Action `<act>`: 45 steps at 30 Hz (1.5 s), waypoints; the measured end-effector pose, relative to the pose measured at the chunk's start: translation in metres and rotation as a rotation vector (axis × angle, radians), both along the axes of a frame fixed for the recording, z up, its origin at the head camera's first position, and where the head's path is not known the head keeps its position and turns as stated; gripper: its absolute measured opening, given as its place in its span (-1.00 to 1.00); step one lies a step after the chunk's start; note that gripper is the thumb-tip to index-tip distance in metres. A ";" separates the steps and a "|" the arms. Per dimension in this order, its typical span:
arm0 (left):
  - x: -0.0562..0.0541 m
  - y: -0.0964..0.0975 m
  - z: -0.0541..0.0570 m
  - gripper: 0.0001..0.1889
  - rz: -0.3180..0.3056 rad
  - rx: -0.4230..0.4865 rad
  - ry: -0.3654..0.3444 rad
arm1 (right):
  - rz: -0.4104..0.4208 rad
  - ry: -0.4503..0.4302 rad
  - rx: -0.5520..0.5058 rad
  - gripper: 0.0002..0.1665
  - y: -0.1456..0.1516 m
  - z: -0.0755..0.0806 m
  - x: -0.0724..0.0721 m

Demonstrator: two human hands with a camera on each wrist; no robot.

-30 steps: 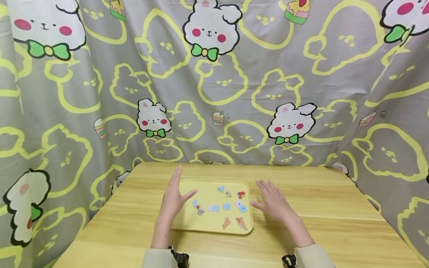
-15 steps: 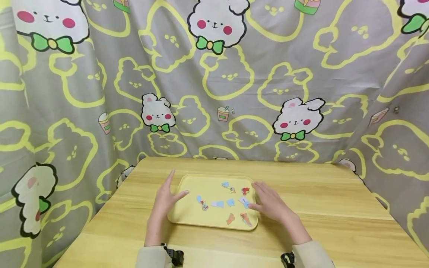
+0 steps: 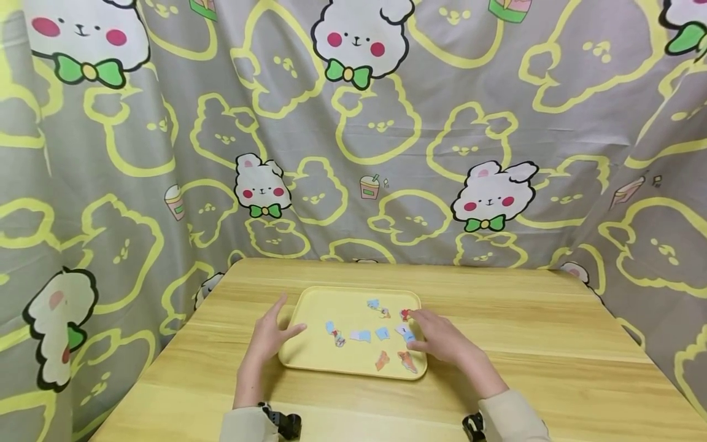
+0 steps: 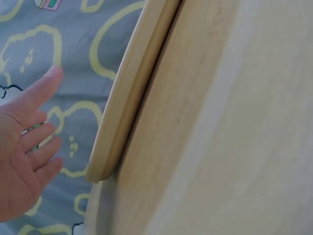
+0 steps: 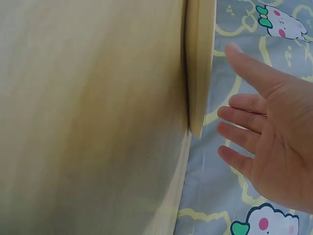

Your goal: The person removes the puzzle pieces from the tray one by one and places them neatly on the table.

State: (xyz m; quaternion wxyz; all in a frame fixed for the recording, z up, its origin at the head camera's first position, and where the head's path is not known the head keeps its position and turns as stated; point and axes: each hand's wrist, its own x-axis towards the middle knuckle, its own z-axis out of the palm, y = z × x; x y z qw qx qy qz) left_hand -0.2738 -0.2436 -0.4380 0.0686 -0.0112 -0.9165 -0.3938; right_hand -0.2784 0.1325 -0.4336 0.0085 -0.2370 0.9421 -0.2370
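A pale yellow tray (image 3: 315,307) lies on the table with several small, flat, irregular colored pieces on it. Blue pieces (image 3: 383,333) run across its middle, orange pieces (image 3: 408,361) lie at the near right, and a red piece (image 3: 405,315) sits at the far right. My left hand (image 3: 269,336) is held at the tray's left edge, thumb spread toward it, holding nothing. Over the right edge reaches my right hand (image 3: 444,339), its fingertips overlapping the red piece and its thumb close to the blue ones. Both wrist views show empty palms with extended fingers.
The wooden table (image 3: 525,344) extends around the tray on all sides. A grey curtain (image 3: 331,123) printed with yellow outlines and white rabbits hangs behind and at both sides. Dark straps (image 3: 287,425) circle both wrists at the sleeves.
My right hand has come leftward from beside the tray to over its right edge. The left hand has drawn a little left. The head view has shifted slightly; the pieces keep their arrangement.
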 end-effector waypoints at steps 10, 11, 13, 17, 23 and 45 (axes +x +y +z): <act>0.004 -0.007 -0.009 -0.11 -0.032 -0.026 -0.066 | 0.086 0.117 0.129 -0.28 -0.002 -0.004 -0.007; 0.005 -0.008 -0.009 -0.12 -0.036 -0.028 -0.070 | 0.096 0.131 0.142 -0.30 -0.003 -0.004 -0.009; 0.006 -0.008 -0.009 -0.13 -0.044 -0.039 -0.065 | 0.111 0.158 0.171 -0.33 -0.004 -0.004 -0.012; 0.007 -0.008 -0.006 -0.17 -0.053 -0.074 -0.050 | 0.128 0.186 0.220 -0.37 -0.006 -0.005 -0.018; 0.006 -0.010 -0.006 -0.22 -0.062 -0.091 -0.113 | 0.135 0.181 0.258 -0.43 -0.009 -0.005 -0.022; 0.010 -0.019 -0.010 -0.26 -0.098 -0.110 -0.183 | 0.123 0.116 0.265 -0.48 -0.012 -0.004 -0.028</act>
